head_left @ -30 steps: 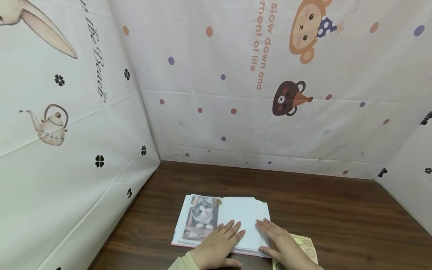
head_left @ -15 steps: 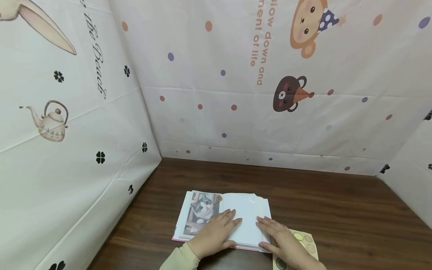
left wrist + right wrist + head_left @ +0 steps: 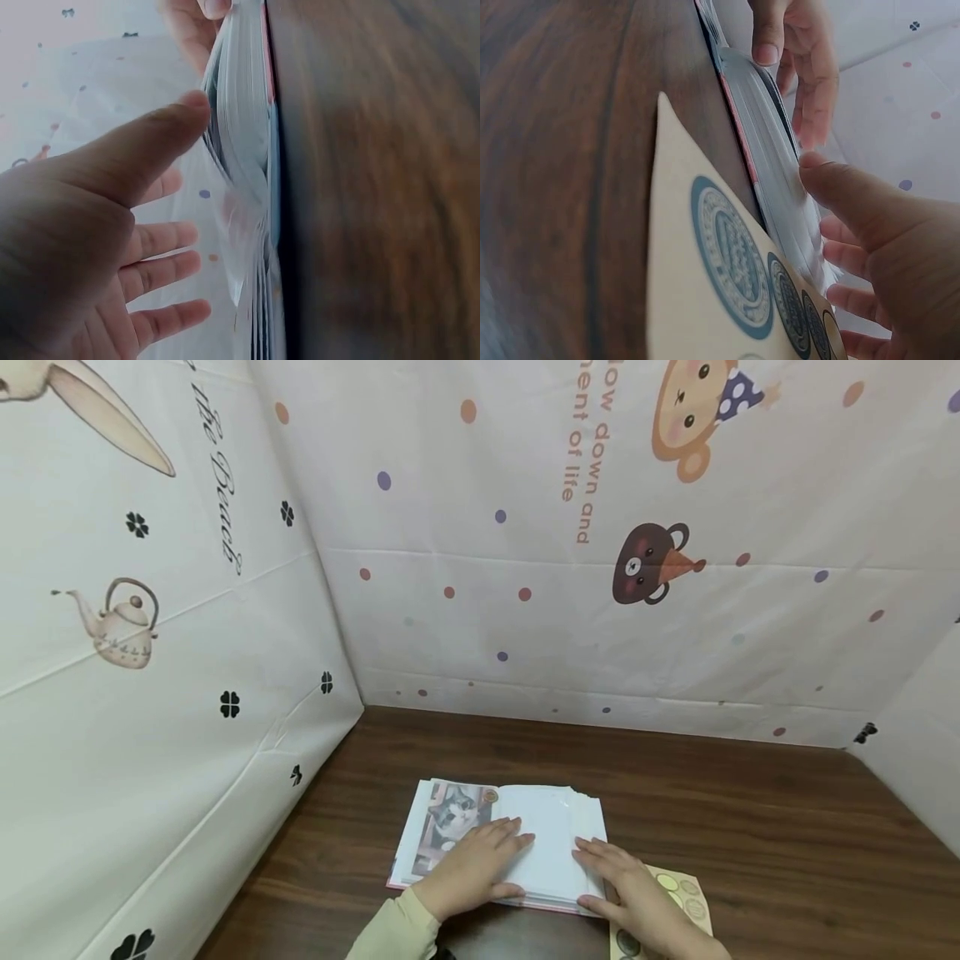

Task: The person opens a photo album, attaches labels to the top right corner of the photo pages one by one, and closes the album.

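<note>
A photo album (image 3: 551, 818) lies spread on the table. On its left page is a cat photo (image 3: 454, 814) with a round gold sticker (image 3: 491, 796) at its upper right corner; the right page is plain white. My left hand (image 3: 476, 867), fingers extended, lies over the middle of the album and covers part of the photo's lower side. In the left wrist view its thumb is at the edge of the bulging pages. My right hand (image 3: 628, 887) is at the album's right edge, fingers straight over the page and thumb at its lower corner.
A cream sticker sheet (image 3: 684, 887) with round seal designs lies to the right of the album, partly under my right hand and forearm. Brown wooden table (image 3: 750, 810) extends behind and to the right. White printed cloth (image 3: 450, 635) walls the back and both sides.
My left hand has shifted slightly left and away from me across the page. The right hand stays at the album's right edge. The head view has tilted a little downward.
</note>
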`<state>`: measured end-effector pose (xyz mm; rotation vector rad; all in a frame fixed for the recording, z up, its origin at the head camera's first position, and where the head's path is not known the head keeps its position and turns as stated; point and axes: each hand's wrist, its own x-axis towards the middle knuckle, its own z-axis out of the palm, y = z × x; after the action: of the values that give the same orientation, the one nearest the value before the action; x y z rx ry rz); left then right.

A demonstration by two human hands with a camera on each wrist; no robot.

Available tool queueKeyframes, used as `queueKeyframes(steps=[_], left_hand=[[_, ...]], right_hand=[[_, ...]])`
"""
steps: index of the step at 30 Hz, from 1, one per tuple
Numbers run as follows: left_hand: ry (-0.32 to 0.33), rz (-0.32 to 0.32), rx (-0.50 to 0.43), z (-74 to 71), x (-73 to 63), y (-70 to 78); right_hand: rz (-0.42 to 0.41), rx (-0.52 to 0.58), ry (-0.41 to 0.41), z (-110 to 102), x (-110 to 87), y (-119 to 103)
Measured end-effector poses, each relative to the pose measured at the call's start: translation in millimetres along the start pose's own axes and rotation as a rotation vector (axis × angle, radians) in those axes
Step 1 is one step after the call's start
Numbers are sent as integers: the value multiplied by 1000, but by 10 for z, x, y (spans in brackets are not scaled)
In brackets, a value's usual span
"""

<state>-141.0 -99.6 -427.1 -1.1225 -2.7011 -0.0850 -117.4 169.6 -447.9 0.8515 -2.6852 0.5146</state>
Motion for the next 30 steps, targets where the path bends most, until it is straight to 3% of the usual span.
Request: queueKeyframes(steps=[8, 13, 16, 25, 30], left_hand=[[-24, -23, -29, -45, 34, -18], [-21, 15, -50, -12, 66, 49], [-8, 40, -46, 26, 72, 90], [29, 15, -45, 58, 65, 126], [66, 45, -38, 50, 58, 121]], right_hand=[[25, 23, -19, -16, 21, 13], [-30, -51, 44, 3, 38, 9], [-60, -75, 73, 15, 45, -1], [-81, -93, 95, 65, 20, -19], [-66, -82, 92, 78, 3, -24]])
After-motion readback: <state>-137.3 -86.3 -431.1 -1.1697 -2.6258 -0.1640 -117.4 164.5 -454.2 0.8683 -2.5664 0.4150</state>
